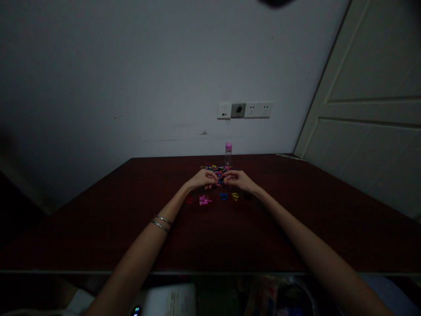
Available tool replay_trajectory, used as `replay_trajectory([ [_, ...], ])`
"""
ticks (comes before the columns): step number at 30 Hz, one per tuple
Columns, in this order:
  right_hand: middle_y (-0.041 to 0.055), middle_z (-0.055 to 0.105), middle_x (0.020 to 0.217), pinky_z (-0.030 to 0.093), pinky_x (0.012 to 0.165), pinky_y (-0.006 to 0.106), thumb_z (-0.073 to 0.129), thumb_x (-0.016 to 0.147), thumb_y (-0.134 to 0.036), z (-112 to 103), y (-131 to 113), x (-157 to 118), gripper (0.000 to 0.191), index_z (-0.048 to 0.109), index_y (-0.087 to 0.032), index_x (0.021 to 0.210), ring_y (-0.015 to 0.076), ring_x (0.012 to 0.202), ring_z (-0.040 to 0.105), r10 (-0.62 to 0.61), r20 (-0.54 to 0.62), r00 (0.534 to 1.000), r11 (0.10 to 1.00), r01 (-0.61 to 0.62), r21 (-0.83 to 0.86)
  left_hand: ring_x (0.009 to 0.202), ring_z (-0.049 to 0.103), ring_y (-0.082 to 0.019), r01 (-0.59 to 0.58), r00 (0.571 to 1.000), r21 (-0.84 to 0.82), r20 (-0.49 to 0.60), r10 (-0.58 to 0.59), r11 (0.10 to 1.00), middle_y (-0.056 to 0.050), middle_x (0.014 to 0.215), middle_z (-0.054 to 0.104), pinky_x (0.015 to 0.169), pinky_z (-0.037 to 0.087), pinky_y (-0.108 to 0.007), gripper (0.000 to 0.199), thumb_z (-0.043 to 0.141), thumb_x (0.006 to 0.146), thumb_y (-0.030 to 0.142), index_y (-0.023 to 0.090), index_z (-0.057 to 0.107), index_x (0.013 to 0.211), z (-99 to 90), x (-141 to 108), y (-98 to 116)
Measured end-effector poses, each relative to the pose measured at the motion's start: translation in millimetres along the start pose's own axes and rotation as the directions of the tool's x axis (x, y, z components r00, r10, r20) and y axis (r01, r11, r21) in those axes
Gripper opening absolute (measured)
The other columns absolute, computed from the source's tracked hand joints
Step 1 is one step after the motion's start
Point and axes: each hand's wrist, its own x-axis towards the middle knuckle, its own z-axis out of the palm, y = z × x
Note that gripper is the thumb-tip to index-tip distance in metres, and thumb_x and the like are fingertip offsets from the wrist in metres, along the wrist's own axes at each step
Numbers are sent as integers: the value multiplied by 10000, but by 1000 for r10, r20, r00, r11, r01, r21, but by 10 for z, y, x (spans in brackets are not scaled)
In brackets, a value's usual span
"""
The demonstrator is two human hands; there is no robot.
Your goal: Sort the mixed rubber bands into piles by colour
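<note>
Pale wall (131, 79) behind big dark red table (230, 241). Left hand (204, 178) and right hand (240, 180) at bright mixed pile (215, 168), fingers curled, can't tell if holding bits. Pink-top bottle (228, 157) behind. Pink bunch (204, 200), blue bunch (223, 196), yellow bunch (235, 196) nearer

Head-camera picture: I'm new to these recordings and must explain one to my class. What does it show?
There is no robot here, just a person's bare hands. This one picture comes from a camera worn on the head, looking forward and down.

The left hand and right hand come close together at a heap of small colourful pieces on a dark red table. Nearer the person lie pink pieces, blue pieces and yellow pieces. A bottle with a pink cap stands behind. What the fingers hold is too small to tell.
</note>
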Motion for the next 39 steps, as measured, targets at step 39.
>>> replay_trajectory([
  [39, 21, 625, 641, 399, 537, 220, 661, 558, -319, -338, -31, -120, 285, 662, -119, 760, 122, 585, 536, 204, 212, 956, 906, -103, -410, 468, 409, -68, 123, 919, 189, -393, -40, 974, 9, 505, 518, 440, 287, -183, 255, 605, 608, 330, 86, 651, 662, -249, 14, -236],
])
